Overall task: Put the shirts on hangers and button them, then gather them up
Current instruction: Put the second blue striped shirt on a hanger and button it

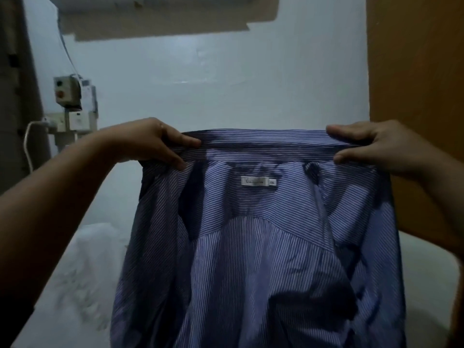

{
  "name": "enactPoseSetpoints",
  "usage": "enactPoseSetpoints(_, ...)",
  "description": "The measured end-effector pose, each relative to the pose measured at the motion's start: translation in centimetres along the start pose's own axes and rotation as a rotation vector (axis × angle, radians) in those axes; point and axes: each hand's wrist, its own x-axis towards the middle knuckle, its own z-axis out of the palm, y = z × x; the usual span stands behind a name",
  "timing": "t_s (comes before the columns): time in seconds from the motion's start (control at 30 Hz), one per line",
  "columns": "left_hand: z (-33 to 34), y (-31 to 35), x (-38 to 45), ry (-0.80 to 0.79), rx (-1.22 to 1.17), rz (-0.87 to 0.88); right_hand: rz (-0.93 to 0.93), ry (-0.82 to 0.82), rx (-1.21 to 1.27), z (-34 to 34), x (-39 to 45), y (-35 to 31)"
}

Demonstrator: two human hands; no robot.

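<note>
A blue shirt with thin white stripes (263, 247) hangs in the air in front of me, its inside facing me with a white neck label (254, 181) showing. My left hand (153, 141) pinches the left end of the collar. My right hand (371, 144) pinches the right end, so the collar is stretched flat between them. The shirt's lower part runs out of view at the bottom. No hanger is in sight.
A pale wall (226, 84) fills the background. A switch box with two buttons (66, 90) and a socket with a cable (57, 124) sit at the left. A wooden panel (414, 71) stands at the right. A white surface (75, 272) lies below.
</note>
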Motion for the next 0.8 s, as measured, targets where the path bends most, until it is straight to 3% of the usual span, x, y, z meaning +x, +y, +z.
enactPoseSetpoints(0.23,4.3,-4.1,1.7,-0.073,0.048,-0.139,0.153,-0.094,-0.069,3.6,0.5,3.0)
enactPoseSetpoints(0.5,24.5,-20.4,2.8,-0.514,0.152,-0.363,0.485,-0.533,-0.151,22.4,-6.4,18.7)
enactPoseSetpoints(0.6,30.7,-25.2,2.5,-0.579,0.123,-0.415,0.593,-0.566,-0.146,27.9,-9.9,23.4)
enactPoseSetpoints(0.8,38.3,-31.7,4.5,-0.597,0.172,-0.435,0.581,-0.607,-0.215,34.7,-11.9,30.1)
